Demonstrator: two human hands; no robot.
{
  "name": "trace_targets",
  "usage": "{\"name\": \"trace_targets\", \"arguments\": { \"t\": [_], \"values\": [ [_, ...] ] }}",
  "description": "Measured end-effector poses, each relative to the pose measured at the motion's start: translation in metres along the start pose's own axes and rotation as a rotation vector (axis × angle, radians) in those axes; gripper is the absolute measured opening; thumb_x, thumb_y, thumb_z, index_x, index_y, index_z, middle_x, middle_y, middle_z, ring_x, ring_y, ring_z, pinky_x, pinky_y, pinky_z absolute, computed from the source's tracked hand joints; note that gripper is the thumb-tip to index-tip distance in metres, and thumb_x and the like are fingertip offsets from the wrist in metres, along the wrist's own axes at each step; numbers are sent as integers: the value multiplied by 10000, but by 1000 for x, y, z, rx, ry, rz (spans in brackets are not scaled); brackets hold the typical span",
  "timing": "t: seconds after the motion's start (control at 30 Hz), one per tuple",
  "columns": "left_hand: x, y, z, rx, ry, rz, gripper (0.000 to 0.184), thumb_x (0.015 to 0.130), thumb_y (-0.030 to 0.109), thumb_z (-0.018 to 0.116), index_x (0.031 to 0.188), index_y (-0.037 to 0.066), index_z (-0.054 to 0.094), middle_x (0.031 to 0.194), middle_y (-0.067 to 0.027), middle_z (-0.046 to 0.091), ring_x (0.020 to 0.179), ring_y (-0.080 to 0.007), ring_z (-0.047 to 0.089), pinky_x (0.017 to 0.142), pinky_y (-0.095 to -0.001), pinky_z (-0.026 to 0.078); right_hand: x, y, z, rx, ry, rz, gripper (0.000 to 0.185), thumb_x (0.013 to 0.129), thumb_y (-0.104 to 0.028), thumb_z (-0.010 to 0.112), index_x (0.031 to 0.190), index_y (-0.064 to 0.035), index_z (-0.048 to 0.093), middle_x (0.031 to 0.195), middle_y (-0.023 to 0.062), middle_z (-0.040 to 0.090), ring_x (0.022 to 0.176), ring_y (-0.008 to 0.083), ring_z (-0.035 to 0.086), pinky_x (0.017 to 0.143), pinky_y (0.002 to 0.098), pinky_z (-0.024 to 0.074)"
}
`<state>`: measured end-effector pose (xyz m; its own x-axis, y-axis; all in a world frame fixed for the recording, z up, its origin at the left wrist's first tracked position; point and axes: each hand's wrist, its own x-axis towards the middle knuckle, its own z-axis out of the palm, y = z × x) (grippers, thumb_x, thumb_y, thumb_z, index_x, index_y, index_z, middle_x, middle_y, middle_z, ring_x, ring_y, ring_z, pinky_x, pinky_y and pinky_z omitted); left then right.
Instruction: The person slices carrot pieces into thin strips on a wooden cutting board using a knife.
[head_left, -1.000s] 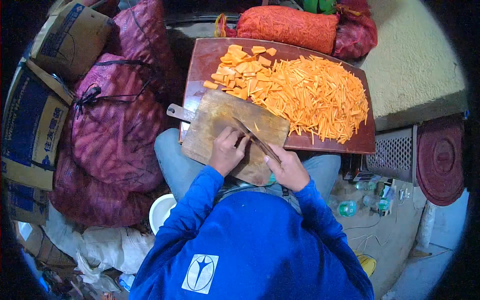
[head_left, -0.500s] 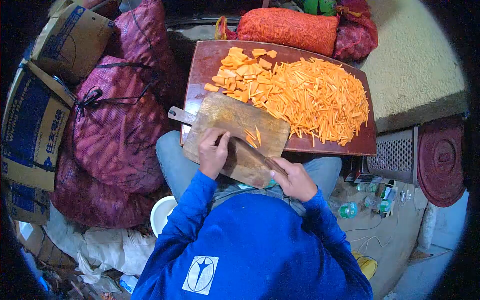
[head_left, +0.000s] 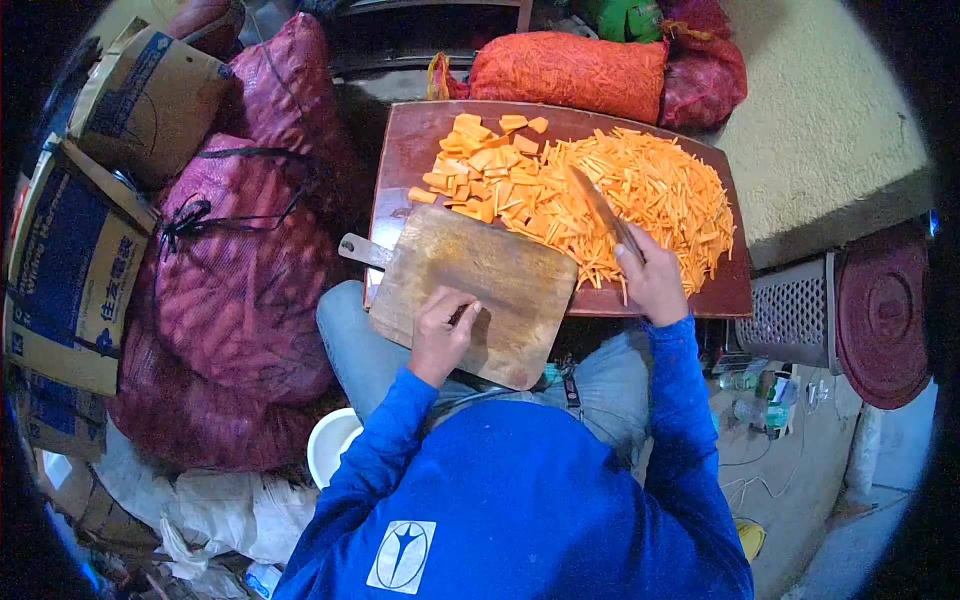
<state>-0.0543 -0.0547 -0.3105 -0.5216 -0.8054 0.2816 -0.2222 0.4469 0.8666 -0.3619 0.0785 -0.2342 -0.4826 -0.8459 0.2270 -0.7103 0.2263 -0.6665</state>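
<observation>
Right hand (head_left: 655,272), fist-tight, around 1 knife (head_left: 600,211)

Matt wooden cutting board (head_left: 500,265), glossy tabletop (head_left: 410,140), woven mesh sack (head_left: 240,315), rough ledge (head_left: 830,130), cardboard box (head_left: 72,260)

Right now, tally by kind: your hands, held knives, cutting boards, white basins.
Hands: 2 (left hand, right hand)
Held knife: 1
Cutting board: 1
White basin: 1, partly hidden by the left sleeve
Total: 5
</observation>
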Motion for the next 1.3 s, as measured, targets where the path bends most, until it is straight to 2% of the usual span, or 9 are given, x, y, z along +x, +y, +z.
{"name": "trace_targets", "arguments": {
  "t": [0.2,0.33,0.37,0.57,0.67,0.8,0.93,1.0,1.3],
  "values": [
    [1,-5,8,12,-17,48,70,886,4,781,950,-12,756,907,-152,705,806,-303,701,706,-379,560,-26,-25,9,16,-9,-66,392,1024,-222,679,1336,14,651,1105,280,747,1023,436,747,869,459,597],
    [13,-1,10,57,-33,62,84,892,1,771,975,-11,761,915,-154,706,809,-305,698,717,-388,562,-51,-20,48,-7,-322,18,386,1015,-229,676,1319,7,644,1087,295,732,1010,465,724,850,497,588],
    [17,1,10,59,-40,66,84,892,1,771,975,-11,761,915,-154,706,809,-305,698,717,-388,562,-56,-20,56,74,-232,-49,368,1017,-235,664,1313,-18,642,1042,298,724,962,484,710,818,516,581],
    [61,8,10,46,-36,71,245,879,-11,759,1123,-1,745,945,-157,693,831,-294,686,716,-377,552,-48,-29,43,238,-258,-16,354,1033,-270,632,1317,-58,612,973,304,713,914,496,703,787,583,558],
    [99,9,17,15,-54,187,250,869,-19,756,1118,-2,739,954,-162,685,831,-312,675,728,-387,544,-51,-17,54,56,-380,-14,362,1041,-283,613,1332,-70,581,955,305,715,888,507,705,765,608,554],
    [152,-2,39,166,-166,319,235,832,27,768,1062,-6,730,1001,-190,664,928,-378,666,799,-460,545,-52,-20,55,28,-350,-5,340,1031,-305,624,1288,-86,581,934,307,716,874,520,703,758,632,552],
    [203,-17,65,402,-278,492,300,781,10,768,1079,14,737,1065,-176,676,1068,-397,640,890,-452,548,-52,-20,56,25,-339,9,331,1026,-306,631,1272,-90,583,936,305,716,878,525,701,759,637,549],
    [224,-37,84,618,-323,591,184,824,120,718,991,51,751,1065,-170,666,1041,-389,624,880,-489,538,-50,-23,53,-4,-350,19,336,1022,-308,636,1276,-96,581,942,299,718,882,530,699,759,637,551],
    [245,-56,111,856,-459,498,199,767,188,760,940,94,741,1082,-151,691,1142,-385,596,908,-558,473,-50,-20,55,38,-365,28,338,1024,-326,632,1277,-110,579,891,302,710,848,535,697,738,655,545]
  ]
}}
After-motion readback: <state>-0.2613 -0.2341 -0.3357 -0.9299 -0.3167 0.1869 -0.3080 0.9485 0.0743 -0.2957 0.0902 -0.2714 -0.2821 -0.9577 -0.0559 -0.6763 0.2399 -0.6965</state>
